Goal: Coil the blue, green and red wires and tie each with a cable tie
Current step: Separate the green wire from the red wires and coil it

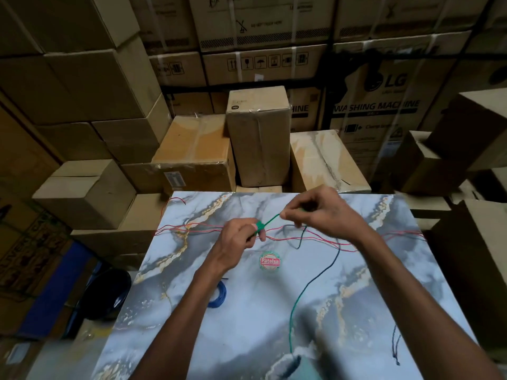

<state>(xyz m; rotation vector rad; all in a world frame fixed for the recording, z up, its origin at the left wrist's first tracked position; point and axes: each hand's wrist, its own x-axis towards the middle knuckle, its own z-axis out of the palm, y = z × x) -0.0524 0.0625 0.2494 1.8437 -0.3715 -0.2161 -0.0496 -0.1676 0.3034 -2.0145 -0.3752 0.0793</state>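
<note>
green wire wound on the fingers

the left hand (238, 237) held green wire (295, 311) turns wrapped round its fingers above the table (247, 338). the right hand (315, 212) pinched the taut strand. red wire (192, 229) lay across the far side; the blue coil (218, 296) sat near the left forearm.

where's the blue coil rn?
In the head view, the blue coil lies on the marble tabletop, left of centre, partly hidden under the left forearm, below and left of the round sticker.

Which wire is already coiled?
The blue wire, a finished coil by the left forearm; green is partly wound, red lies loose.
</note>
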